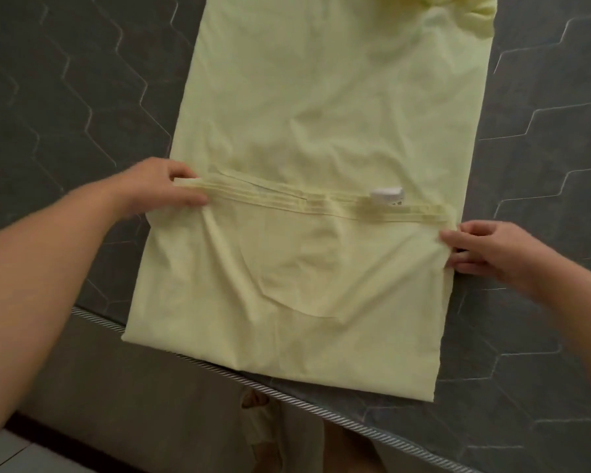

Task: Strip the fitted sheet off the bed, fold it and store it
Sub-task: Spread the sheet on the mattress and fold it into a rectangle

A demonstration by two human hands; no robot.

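Note:
The pale yellow fitted sheet (321,107) lies as a long folded strip on the dark grey mattress (65,97). Its near end is folded over onto itself, with the hemmed edge (321,201) running across the strip and a white label (386,194) showing on it. My left hand (157,189) pinches the left end of that hem. At the right end, my right hand (485,249) pinches the sheet's corner. The far end of the sheet is bunched at the top of the view.
The mattress has a hexagon quilted pattern and a striped piping edge (287,394) along its near side. Below the edge I see my own legs (345,448) and a light tiled floor (21,455).

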